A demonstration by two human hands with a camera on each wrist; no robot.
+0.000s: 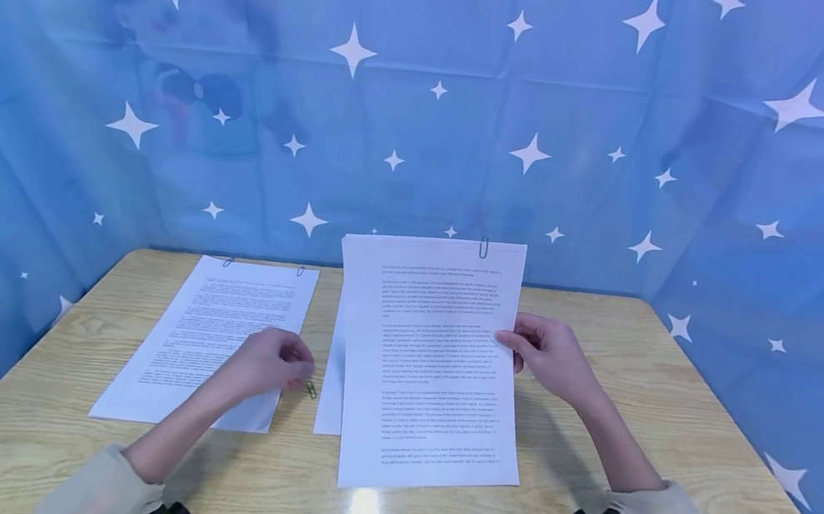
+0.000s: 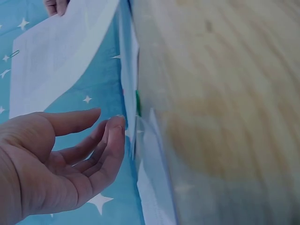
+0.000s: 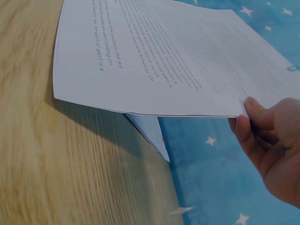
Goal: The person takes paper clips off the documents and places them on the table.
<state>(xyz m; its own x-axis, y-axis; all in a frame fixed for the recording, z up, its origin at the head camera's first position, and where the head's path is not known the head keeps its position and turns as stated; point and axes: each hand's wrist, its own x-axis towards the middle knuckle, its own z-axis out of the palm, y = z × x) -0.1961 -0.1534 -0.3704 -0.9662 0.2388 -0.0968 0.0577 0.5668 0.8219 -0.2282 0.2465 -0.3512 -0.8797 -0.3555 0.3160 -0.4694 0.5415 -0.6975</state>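
My right hand (image 1: pixel 556 356) pinches the right edge of several printed sheets (image 1: pixel 439 360) and holds them up, tilted towards me. A green paper clip (image 1: pixel 484 248) sits on their top edge. Over the lower right of another printed stack (image 1: pixel 222 338) is my left hand (image 1: pixel 268 363), fingers loosely bent. Just beyond its fingertips is a loose green paper clip (image 1: pixel 311 390). In the left wrist view a gap shows between thumb and forefinger, with a green clip (image 2: pixel 138 103) past them. The right wrist view shows thumb and fingers (image 3: pixel 253 110) on the sheets' edge.
Two paper clips, one blue-looking (image 1: pixel 229 262) and another (image 1: pixel 301 271), are on the left stack's top edge. Another white sheet (image 1: pixel 329 399) lies on the wooden table (image 1: pixel 670 385) behind the raised sheets. A blue star-patterned curtain (image 1: pixel 424 141) surrounds the table's back and sides.
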